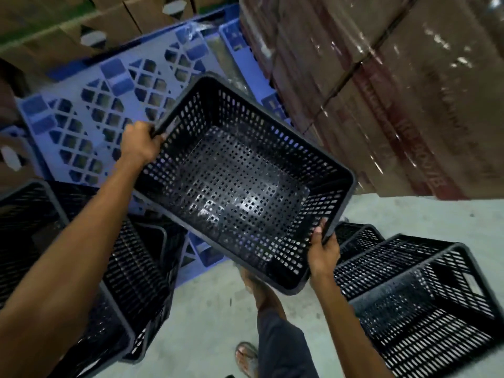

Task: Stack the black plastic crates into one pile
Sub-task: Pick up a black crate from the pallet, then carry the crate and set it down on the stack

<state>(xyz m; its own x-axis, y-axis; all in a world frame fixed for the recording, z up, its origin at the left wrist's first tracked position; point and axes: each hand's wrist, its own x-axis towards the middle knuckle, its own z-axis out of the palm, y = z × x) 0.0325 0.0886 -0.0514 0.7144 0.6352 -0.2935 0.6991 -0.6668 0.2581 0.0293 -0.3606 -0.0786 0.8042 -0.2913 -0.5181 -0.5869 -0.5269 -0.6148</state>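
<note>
**Crate held aloft between both hands**

Black crate [240, 184] (empty, tilted) sits off the floor [212, 309]. Left hand [140, 144] grips its far-left rim; right hand [324, 251] grips its near-right rim. Other crates [414, 290] lie at left and right.

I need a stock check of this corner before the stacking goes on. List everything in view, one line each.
Held crate: one, black, mid-frame, tilted, empty, lifted off the floor.
Crates at left: several, black, bottom left; exact count unclear.
Crates at right: at least two, black, bottom right, lying on their sides.
Pallet: at least one, blue, upper left, partly behind the held crate.
Cardboard boxes: several, brown, top left.
Wrapped cartons: a stack, brown under clear film, upper right.
Floor: grey concrete, bottom centre.
Sandal: one, on a foot, bottom centre.
Left hand: fingers on the crate's left rim.
Right hand: fingers on the crate's lower right rim.
</note>
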